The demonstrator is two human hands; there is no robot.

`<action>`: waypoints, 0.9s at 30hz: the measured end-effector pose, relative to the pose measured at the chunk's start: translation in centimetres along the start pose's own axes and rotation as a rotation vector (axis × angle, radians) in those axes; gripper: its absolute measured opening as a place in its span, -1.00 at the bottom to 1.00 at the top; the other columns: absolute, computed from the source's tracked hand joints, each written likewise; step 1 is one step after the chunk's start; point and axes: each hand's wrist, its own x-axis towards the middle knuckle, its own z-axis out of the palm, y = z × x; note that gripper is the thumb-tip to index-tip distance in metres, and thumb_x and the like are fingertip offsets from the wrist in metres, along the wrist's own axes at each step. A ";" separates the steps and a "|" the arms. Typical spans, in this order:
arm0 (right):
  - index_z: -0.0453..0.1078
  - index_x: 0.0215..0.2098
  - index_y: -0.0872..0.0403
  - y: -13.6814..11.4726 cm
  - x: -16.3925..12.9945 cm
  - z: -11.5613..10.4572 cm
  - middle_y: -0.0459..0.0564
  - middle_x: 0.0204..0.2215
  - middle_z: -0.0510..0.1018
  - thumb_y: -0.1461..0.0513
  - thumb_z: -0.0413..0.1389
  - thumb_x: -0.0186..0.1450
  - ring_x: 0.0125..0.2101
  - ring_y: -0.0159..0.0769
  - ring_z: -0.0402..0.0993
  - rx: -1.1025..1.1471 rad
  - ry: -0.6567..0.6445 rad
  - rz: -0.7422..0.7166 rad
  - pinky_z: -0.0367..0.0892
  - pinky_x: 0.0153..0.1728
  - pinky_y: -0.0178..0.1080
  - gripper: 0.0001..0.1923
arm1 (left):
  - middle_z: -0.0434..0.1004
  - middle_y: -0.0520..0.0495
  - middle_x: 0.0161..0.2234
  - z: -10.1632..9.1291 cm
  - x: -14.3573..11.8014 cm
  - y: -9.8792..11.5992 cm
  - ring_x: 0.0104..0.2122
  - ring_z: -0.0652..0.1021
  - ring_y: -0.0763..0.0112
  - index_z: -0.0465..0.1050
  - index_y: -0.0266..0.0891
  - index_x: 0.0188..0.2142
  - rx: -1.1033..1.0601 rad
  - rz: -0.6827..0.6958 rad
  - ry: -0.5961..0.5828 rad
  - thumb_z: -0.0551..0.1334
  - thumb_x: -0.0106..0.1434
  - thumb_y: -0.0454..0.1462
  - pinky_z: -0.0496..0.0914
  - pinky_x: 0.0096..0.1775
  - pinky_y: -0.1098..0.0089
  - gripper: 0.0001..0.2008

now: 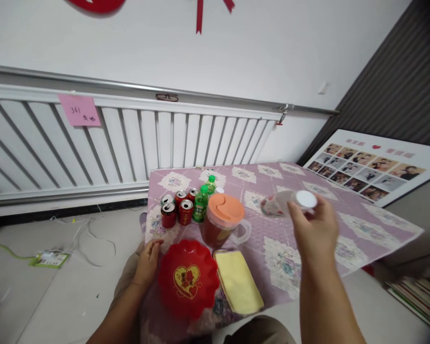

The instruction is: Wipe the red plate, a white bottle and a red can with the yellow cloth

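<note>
My right hand (313,231) is raised above the table and grips a small clear bottle (284,203) with a white cap, held on its side. My left hand (148,260) rests on the near left edge of the table (361,224), touching the rim of a red scalloped plate (188,284) with a gold heart. Beside the plate lies a folded yellow cloth (238,282). Behind them stands a clear pitcher (222,222) with an orange lid and dark red liquid.
Several red cans (179,208) and two green bottles (202,200) cluster at the table's far left. A white radiator (129,138) with a pink note (79,110) lines the wall. A photo board (369,167) leans at right. Cables and a power strip (50,258) lie on the floor.
</note>
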 end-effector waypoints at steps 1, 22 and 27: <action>0.43 0.13 0.00 -1.3 -1.2 -1.7 0.09 0.01 0.57 -0.05 0.28 0.14 -0.17 -0.10 0.55 -0.035 0.028 -0.040 0.43 -0.05 0.06 -0.36 | 0.65 -0.19 -0.11 0.0 0.0 -0.1 -0.02 0.60 0.10 0.53 -0.20 -0.16 -0.007 -0.004 0.002 0.02 0.30 -0.01 0.45 0.12 0.08 -0.58; 0.47 -0.01 0.02 -5.7 -21.8 3.3 0.14 0.02 0.54 0.07 0.21 0.19 0.04 -0.04 0.46 0.241 -0.718 0.097 0.39 0.08 0.03 -0.58 | 0.28 -0.31 0.29 2.3 -7.0 5.0 0.29 0.33 -0.06 0.18 -0.21 0.31 -0.061 0.358 -0.348 0.49 -0.05 -0.24 0.24 0.30 -0.09 -0.06; 0.50 -0.02 0.02 -5.9 -22.5 4.6 0.12 -0.01 0.57 0.12 0.20 0.18 0.03 -0.04 0.49 0.261 -0.751 0.088 0.36 0.13 0.03 -0.61 | 0.35 -0.32 0.23 2.9 -6.3 5.8 0.23 0.40 -0.04 0.21 -0.24 0.27 -0.037 0.414 -0.285 0.41 0.05 -0.32 0.27 0.27 -0.08 -0.20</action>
